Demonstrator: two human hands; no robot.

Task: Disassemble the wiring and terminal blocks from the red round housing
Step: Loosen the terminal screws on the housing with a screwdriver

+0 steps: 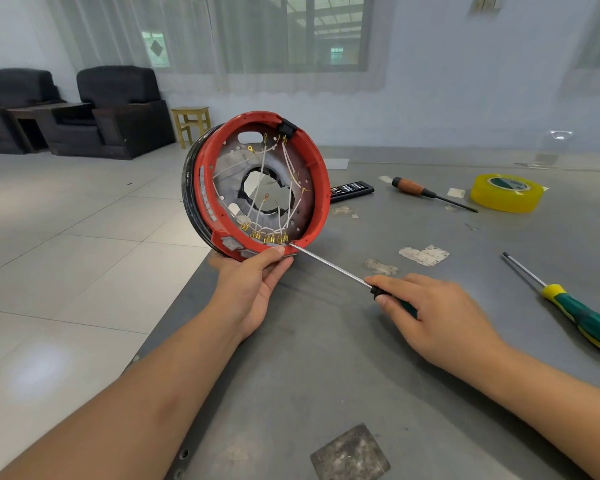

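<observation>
The red round housing (321, 188) stands on edge, tilted, at the left edge of the grey table (326, 358). My left hand (253, 282) grips its lower rim from beneath, thumb on the red edge. Inside, white wires (262, 174) run across a grey plate to a row of brass terminals (267, 235) at the bottom. A black block (287, 128) sits on the top rim. My right hand (437, 313) holds a screwdriver (329, 265) by its dark handle. The shaft's tip touches the rightmost terminals.
On the table to the right lie a green-yellow screwdriver (582, 317), a wood-handled screwdriver (420, 190), a yellow tape roll (506, 192) and a black bit case (352, 190). Tape scraps (425, 254) dot the surface. Tiled floor, dark armchairs (115, 112) and a stool (191, 124) lie left.
</observation>
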